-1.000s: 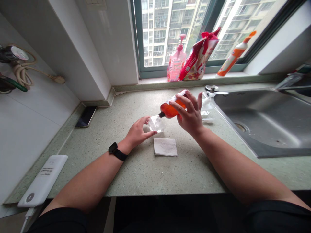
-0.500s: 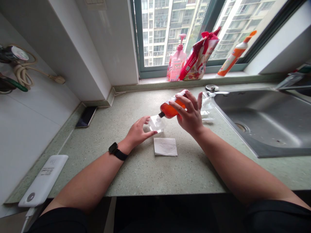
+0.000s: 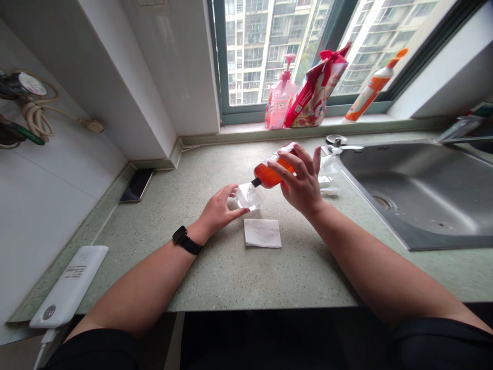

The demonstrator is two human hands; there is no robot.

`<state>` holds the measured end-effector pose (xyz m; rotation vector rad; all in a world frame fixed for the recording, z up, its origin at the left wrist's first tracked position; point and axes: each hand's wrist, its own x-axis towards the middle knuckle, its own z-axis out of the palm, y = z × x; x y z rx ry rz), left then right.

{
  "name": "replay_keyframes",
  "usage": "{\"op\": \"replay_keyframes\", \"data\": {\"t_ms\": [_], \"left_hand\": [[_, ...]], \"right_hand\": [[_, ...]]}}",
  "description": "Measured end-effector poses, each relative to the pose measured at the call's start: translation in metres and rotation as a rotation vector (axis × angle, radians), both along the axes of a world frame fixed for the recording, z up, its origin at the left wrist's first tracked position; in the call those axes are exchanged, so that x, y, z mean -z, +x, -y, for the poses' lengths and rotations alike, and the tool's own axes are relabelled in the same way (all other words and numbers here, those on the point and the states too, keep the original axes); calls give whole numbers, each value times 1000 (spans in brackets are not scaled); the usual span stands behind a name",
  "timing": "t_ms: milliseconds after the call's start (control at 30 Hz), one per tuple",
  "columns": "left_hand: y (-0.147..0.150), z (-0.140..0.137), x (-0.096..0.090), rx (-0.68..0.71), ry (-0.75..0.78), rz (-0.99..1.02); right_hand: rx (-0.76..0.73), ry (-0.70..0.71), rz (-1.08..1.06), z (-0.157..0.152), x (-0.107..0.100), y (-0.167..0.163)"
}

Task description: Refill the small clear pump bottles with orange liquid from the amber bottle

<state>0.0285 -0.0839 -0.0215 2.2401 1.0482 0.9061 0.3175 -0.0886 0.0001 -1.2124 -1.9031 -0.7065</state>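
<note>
Fingers of the right hand (image 3: 302,182): grasping a transparent bottle of orange-red liquid (image 3: 269,176), tilted with its black neck (image 3: 256,182) downward.
Fingers of the left hand (image 3: 220,208): curved around a clear plastic container (image 3: 246,197) on the speckled pale-green table (image 3: 215,280).
Black neck: at the container.
Folded white paper square (image 3: 262,234): on the table, nearer the person.

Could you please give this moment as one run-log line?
left hand: holding clear container | right hand: holding orange bottle, tilted, neck toward container | folded white paper: on counter
</note>
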Motion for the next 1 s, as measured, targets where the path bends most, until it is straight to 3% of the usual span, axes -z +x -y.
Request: {"op": "replay_keyframes", "data": {"t_ms": [467,800,1000], "left_hand": [[1,1,-2,6,-5,4],[1,0,-1,6,2,5],[1,0,-1,3,2,-1]], "right_hand": [[-1,-50,-5,2,-2,-1],[-12,34,37,3,-5,-2],[-6,9,59,5,-6,-4]]}}
